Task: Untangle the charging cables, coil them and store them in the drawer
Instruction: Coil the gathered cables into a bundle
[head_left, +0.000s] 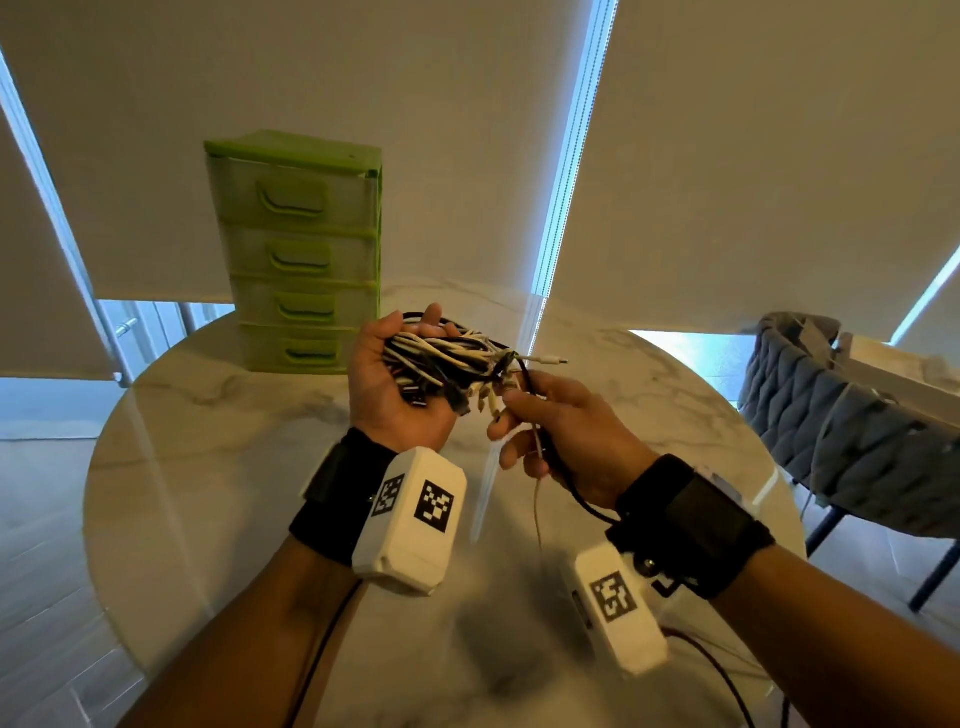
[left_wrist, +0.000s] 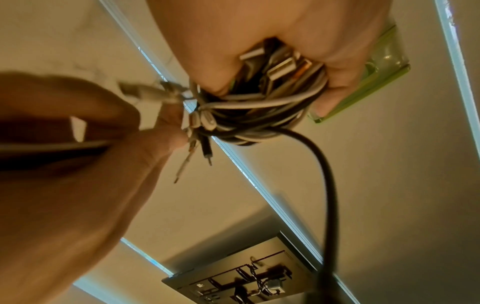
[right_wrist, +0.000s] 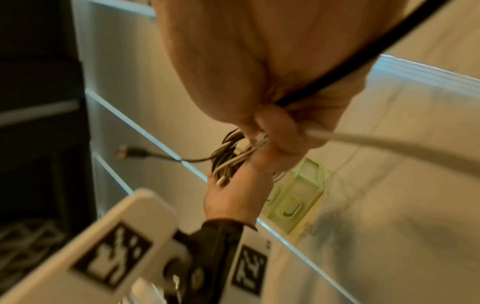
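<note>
Hands (head_left: 400, 384) round cable bundle (head_left: 447, 358)

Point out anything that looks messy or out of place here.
The cable bundle in the left hand is a knot of white and black leads, plugs sticking out. The right hand pinches loose strands. The drawer unit stands shut.

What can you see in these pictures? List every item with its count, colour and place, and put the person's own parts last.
cable bundle: one tangle, black and white, held above the table
drawer unit: one, four drawers, green and clear, far left of the table, all shut
table: one, round, white marble
chair: one, grey quilted, right of the table
blinds: beige, behind the table
left hand: grip round the bundle, palm up
right hand: pinching cable ends beside the bundle
</note>
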